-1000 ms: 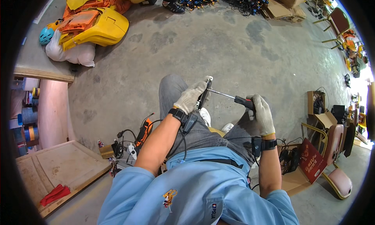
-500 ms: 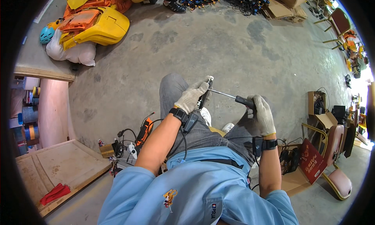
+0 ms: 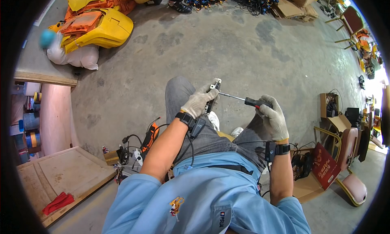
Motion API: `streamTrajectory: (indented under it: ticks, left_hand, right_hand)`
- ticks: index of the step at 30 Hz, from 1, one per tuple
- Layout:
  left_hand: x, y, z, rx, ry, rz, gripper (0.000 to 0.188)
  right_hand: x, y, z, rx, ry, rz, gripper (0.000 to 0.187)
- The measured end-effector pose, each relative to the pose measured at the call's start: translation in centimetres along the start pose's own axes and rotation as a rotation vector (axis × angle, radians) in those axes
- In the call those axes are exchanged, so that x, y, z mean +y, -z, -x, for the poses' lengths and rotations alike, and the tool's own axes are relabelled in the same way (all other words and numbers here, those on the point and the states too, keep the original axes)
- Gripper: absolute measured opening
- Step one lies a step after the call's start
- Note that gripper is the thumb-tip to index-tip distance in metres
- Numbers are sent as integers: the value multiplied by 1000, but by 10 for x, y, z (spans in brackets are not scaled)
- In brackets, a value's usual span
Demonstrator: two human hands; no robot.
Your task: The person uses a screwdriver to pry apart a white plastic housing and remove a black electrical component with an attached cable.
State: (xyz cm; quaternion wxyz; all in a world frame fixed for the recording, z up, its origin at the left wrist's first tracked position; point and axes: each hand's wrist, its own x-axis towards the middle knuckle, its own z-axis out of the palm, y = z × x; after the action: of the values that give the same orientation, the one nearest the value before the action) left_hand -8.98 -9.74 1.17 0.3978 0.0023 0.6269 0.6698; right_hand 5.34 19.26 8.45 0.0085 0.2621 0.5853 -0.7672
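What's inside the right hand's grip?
The right hand holds a screwdriver, its shaft pointing toward the dark part in the left hand. The gloved fingers cover the handle's rear end, so that and the palm can't be seen.

Camera worn on head, left one of two. Looks down over blue shirt (image 3: 195,189) and grey trousers (image 3: 175,97) to floor (image 3: 162,59). Left hand (image 3: 200,102) and right hand (image 3: 276,119) near middle, close by. View very wide, round; straight edges bend near rim, corners black.
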Motion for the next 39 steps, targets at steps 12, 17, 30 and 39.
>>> streamTrajectory:
  ticks: [12,17,30,39]
  left_hand:
    - [-5,1,-3,-21,14,179,70]
    - [-3,-1,-1,-29,-16,90,68]
    - [-3,-3,-4,-25,53,250,56]
    - [-1,-7,0,-29,-27,184,67]
  right_hand:
    - [2,-5,-2,66,-74,-16,39]
    - [-5,-2,1,21,-130,-64,37]
    - [0,-1,0,25,-127,-89,39]
    - [-3,-2,2,-25,-145,-96,33]
